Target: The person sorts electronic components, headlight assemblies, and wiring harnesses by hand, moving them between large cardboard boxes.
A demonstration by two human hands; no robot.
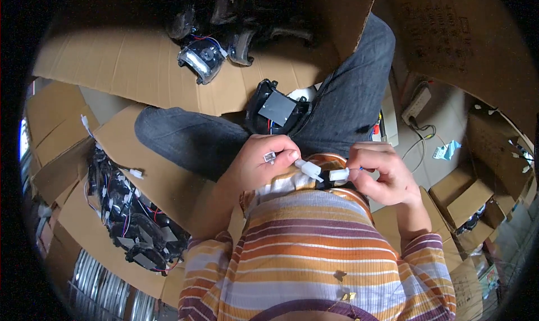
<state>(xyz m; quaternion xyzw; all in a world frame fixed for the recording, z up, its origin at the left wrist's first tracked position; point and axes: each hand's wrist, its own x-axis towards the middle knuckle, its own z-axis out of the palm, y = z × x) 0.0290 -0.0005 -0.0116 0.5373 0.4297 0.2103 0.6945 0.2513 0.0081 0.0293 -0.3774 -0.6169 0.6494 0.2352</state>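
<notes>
My left hand (252, 158) is closed, pinching a white plastic wire connector (309, 168) between thumb and finger. A second small clear connector (269, 157) shows against the same hand's fingers. My right hand (384, 175) pinches another white connector (338, 175), its end facing the left one across a small gap. A bit of blue wire shows at the right fingertips. Just beyond my hands, between my legs, rests a black lamp housing (258, 105) with a grey square plate (278, 108) and red and blue wires coming from it.
Ahead, a cardboard sheet (112, 68) carries several lamp units, one a clear-fronted lamp (202, 60). At left, a heap of wired black lamps (135, 225) lies on cardboard. To the right are a power strip (417, 103) with cables on the floor and an open cardboard box (463, 203).
</notes>
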